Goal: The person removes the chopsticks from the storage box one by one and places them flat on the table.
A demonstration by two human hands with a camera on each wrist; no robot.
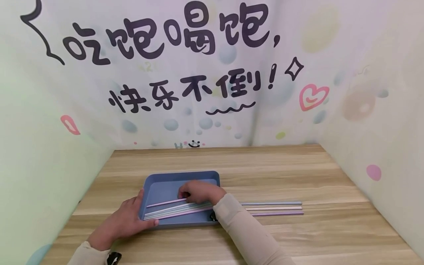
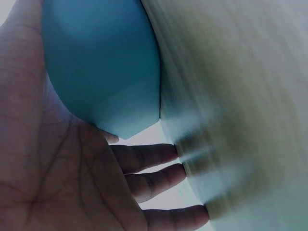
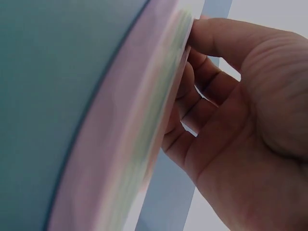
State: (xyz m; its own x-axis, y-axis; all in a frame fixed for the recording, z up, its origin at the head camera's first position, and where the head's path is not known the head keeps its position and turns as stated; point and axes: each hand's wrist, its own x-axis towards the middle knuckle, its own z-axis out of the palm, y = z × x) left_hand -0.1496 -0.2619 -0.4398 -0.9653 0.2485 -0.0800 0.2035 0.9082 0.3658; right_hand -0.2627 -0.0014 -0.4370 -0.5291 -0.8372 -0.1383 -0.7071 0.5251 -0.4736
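A shallow blue tray lies on the wooden table. Inside it, several long, thin pastel strips run side by side, slanting slightly. My right hand reaches into the tray and pinches a pink-purple strip between thumb and fingers, slightly apart from the bundle. In the right wrist view the thumb and fingertips meet at the edge of the layered strips. At the tray's left end rests my left hand, thumb by the near corner. Its straight fingers touch the tabletop beside the tray wall.
Right of the tray, more strips in blue, cream and purple lie parallel on the table, their left ends hidden behind my right forearm. A printed cloth wall stands at the table's back edge, with pale walls on both sides.
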